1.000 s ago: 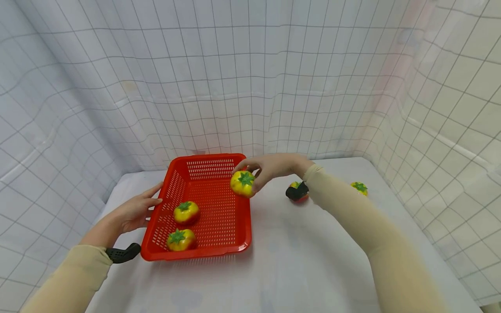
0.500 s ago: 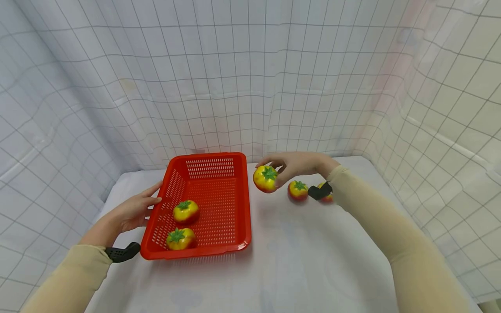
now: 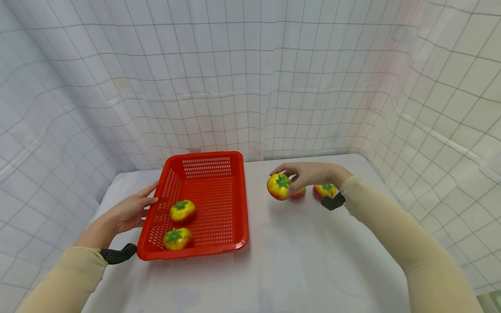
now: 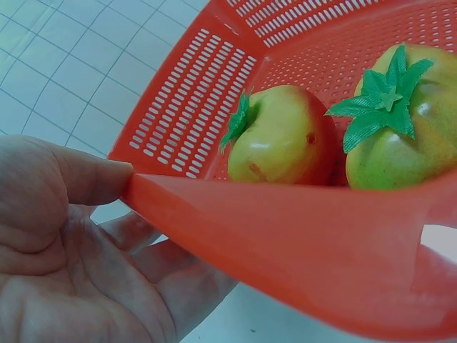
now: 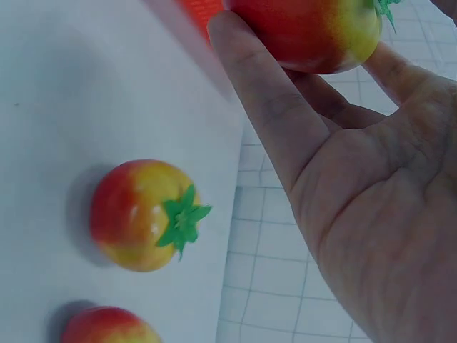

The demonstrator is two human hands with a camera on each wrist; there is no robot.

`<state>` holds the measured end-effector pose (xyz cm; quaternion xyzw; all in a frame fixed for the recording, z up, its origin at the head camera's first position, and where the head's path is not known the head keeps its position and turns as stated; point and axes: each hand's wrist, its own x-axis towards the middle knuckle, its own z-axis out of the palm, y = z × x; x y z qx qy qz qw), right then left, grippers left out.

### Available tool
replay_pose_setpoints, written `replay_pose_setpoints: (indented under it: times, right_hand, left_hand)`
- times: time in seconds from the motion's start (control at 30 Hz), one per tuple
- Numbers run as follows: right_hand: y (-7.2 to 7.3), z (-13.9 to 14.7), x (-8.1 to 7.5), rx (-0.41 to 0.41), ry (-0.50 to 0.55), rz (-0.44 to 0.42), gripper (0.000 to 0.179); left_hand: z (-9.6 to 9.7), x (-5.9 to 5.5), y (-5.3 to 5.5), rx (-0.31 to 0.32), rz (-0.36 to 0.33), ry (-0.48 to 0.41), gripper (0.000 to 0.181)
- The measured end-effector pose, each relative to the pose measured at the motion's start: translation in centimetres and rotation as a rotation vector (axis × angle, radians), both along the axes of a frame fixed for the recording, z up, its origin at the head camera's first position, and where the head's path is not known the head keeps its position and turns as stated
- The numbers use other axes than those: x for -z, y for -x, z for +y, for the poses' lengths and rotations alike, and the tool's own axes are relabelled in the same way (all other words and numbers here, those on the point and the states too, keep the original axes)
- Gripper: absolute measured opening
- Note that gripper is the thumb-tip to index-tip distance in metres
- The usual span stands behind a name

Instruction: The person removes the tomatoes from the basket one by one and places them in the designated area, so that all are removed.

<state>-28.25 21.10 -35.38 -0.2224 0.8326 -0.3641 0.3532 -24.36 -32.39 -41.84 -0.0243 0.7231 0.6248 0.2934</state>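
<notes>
My left hand (image 3: 129, 213) grips the left rim of a red plastic basket (image 3: 245, 208); the left wrist view shows the thumb on the rim and the other fingers below it. Two yellow-red artificial tomatoes with green leaf tops lie inside, a rear tomato (image 3: 182, 211) and a front tomato (image 3: 178, 239). Right of the basket, my right hand (image 3: 309, 174) holds another tomato (image 3: 278, 187) by its sides, low over the table. Behind that hand a tomato (image 5: 143, 214) sits on the table, partly hidden in the head view.
One more tomato (image 3: 324, 191) rests farther right on the white-covered table (image 3: 297, 261), near my right wrist's black strap mount (image 3: 333, 201). Grid-patterned white curtains (image 3: 258, 87) enclose the back and both sides.
My right hand has carried its tomato from over the basket's right rim rightward and slightly down toward the table. The left hand stays at the rim; the two tomatoes inside have not moved.
</notes>
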Motion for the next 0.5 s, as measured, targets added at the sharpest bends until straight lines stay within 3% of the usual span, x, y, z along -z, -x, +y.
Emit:
replay_pose_setpoints:
  times: [0.27,0.5]
  right_hand:
    - [-0.9,1.7,1.6,0.003,-0.041,0.043,0.065]
    - [-1.6,2.7,3.5,0.004,0.044,-0.042,0.066]
  left_hand:
    - [0.0,-0.1,-0.1,-0.001,0.010,0.005,0.070]
    - [0.0,0.0,-0.2,-0.003,0.012,0.006,0.070]
